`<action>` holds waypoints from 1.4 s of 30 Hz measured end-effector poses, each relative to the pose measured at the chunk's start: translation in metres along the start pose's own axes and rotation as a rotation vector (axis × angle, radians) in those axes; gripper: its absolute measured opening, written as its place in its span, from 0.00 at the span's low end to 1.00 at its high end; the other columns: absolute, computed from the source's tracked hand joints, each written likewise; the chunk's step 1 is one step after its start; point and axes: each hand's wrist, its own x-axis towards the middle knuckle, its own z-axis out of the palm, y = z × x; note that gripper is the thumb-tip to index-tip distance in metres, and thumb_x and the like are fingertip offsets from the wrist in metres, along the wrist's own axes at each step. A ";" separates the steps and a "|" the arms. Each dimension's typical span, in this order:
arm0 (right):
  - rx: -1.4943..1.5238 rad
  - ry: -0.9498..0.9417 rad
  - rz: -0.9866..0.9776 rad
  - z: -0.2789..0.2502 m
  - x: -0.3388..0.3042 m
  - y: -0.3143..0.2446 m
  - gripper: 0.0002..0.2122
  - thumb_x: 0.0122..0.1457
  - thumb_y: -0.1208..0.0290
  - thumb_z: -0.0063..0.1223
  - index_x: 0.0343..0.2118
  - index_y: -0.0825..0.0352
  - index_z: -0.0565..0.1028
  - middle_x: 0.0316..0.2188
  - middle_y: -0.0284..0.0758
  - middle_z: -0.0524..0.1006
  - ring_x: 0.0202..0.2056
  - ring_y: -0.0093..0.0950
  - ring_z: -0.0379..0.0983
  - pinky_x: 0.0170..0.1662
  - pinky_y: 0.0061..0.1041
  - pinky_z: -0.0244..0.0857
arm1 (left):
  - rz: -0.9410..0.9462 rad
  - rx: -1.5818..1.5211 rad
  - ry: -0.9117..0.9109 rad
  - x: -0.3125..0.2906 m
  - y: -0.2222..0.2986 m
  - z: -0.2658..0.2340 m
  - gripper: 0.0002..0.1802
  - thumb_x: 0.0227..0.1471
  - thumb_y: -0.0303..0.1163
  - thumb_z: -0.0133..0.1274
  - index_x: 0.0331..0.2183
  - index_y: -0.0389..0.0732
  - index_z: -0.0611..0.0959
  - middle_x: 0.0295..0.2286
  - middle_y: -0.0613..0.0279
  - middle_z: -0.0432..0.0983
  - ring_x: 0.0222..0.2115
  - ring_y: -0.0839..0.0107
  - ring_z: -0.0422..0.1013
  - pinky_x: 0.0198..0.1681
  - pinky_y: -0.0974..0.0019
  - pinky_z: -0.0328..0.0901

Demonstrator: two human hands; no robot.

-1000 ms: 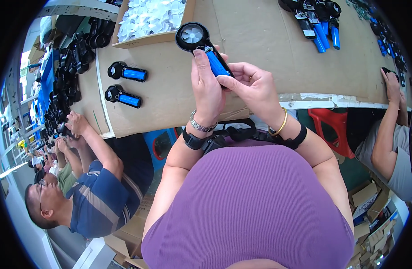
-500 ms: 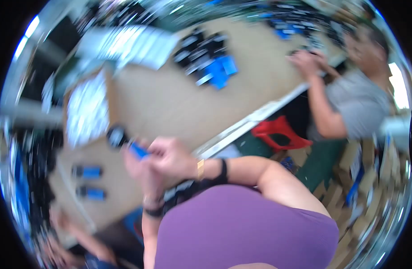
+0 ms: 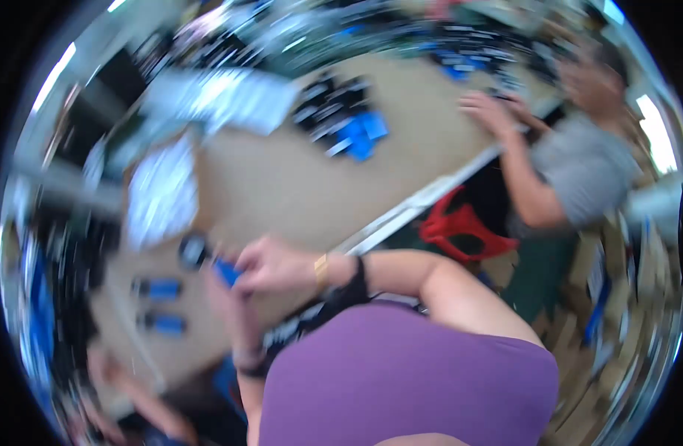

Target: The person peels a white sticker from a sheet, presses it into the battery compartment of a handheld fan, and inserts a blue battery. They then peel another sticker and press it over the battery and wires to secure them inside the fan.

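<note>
1. The left hand (image 3: 226, 299) has its grip closed around the black, round-headed fan with blue cylindrical body (image 3: 225, 273), above the bench's (image 3: 319, 197) near edge; steady it.
2. The right hand (image 3: 280, 266) touches it (blur hides any pinch); light pressure suits.

A purple top (image 3: 408, 372), gold bracelet (image 3: 321, 272) and black armbands (image 3: 360, 276) show.

fan (image 3: 225, 272) | blk rnd head, blu body | blurred | angled, head fwd-L | in fingers (image 3: 250, 259)
</note>
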 end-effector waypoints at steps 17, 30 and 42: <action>0.664 -0.386 0.553 0.004 0.013 0.015 0.16 0.67 0.66 0.57 0.49 0.77 0.76 0.37 0.36 0.80 0.31 0.18 0.73 0.35 0.16 0.69 | -0.342 -0.811 0.083 -0.014 0.021 -0.047 0.18 0.69 0.37 0.48 0.51 0.35 0.81 0.45 0.58 0.80 0.45 0.71 0.75 0.55 0.63 0.65; 1.147 -0.518 0.542 -0.019 0.003 0.032 0.24 0.68 0.62 0.50 0.55 0.82 0.66 0.40 0.44 0.73 0.32 0.24 0.64 0.35 0.21 0.63 | -0.427 -0.927 0.014 -0.003 0.004 -0.034 0.13 0.65 0.32 0.55 0.49 0.37 0.82 0.43 0.62 0.80 0.43 0.74 0.74 0.51 0.66 0.67; 0.846 -0.485 0.477 -0.018 0.004 0.017 0.22 0.67 0.62 0.52 0.51 0.81 0.70 0.38 0.46 0.75 0.28 0.24 0.67 0.32 0.23 0.64 | -0.407 -0.982 -0.129 -0.003 0.007 -0.035 0.20 0.65 0.41 0.53 0.51 0.39 0.81 0.45 0.63 0.79 0.45 0.76 0.73 0.52 0.68 0.62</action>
